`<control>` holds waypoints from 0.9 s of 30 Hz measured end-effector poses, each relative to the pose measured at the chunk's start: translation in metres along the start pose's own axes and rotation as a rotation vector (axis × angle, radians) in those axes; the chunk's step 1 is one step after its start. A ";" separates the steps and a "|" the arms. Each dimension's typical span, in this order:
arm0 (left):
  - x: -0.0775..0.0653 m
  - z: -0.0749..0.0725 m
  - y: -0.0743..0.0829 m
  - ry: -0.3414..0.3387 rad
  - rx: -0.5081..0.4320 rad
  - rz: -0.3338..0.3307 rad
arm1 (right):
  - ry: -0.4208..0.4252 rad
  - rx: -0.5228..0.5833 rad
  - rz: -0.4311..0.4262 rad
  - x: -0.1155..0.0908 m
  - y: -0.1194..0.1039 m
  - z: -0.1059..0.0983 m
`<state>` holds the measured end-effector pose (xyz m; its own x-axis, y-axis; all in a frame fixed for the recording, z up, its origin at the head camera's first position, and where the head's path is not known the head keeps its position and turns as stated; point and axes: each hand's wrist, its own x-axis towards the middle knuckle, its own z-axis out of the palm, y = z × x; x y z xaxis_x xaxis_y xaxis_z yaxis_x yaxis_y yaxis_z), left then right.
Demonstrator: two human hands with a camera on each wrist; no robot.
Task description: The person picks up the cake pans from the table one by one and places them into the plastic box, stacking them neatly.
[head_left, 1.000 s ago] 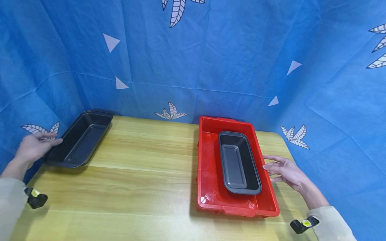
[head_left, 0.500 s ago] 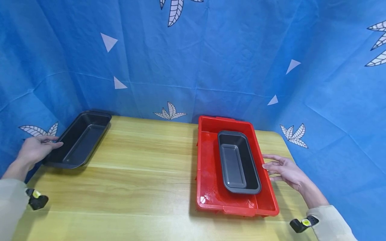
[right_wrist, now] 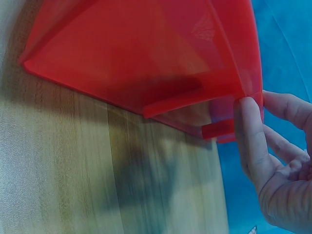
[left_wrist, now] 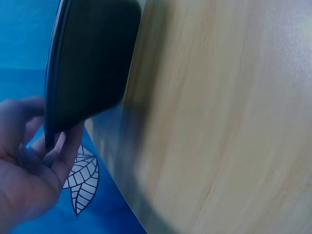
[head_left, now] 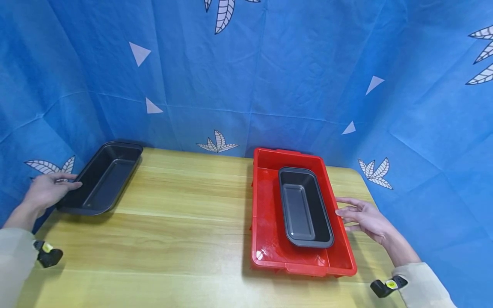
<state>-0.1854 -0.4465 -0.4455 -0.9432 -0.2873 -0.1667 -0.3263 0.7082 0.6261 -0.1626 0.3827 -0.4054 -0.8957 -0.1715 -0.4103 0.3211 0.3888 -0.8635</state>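
Angled up from the lower left, the left hand (head_left: 46,191) pinches the rim of the black pan (head_left: 109,179) at frame left. Toward the right edge, the right hand (head_left: 366,220), fingers fanned, pinches the red tray (head_left: 267,231) holding a grey pan (head_left: 304,209).

- The tray (head_left: 267,214) by my right is bright, glossy red all over.
- The pan inside it (head_left: 298,211) is dark grey, its floor a lighter grey than its walls.
- The pan on my left (head_left: 113,179) is near black, greyer along its floor.
- My table (head_left: 181,214) is yellowish wood with streaky grain.
- The cloth (head_left: 246,81) facing me is blue, printed with black-veined white leaves (head_left: 221,140) and pale triangles (head_left: 139,53).
- My sleeves (head_left: 421,284) are off-white; my wrist devices (head_left: 50,258) are black with yellow labels (head_left: 391,284).
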 end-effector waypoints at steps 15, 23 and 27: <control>-0.003 -0.003 0.008 -0.174 -0.059 0.046 | -0.006 0.010 -0.007 -0.001 0.001 0.000; -0.004 -0.003 0.004 -0.211 -0.091 0.068 | -0.003 0.003 -0.007 -0.002 0.000 0.001; -0.006 -0.001 0.003 -0.206 -0.078 0.074 | -0.001 -0.004 -0.007 -0.002 0.000 0.001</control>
<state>-0.1806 -0.4431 -0.4419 -0.9597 -0.0925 -0.2652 -0.2573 0.6684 0.6979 -0.1610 0.3821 -0.4049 -0.8978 -0.1749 -0.4043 0.3135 0.3912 -0.8653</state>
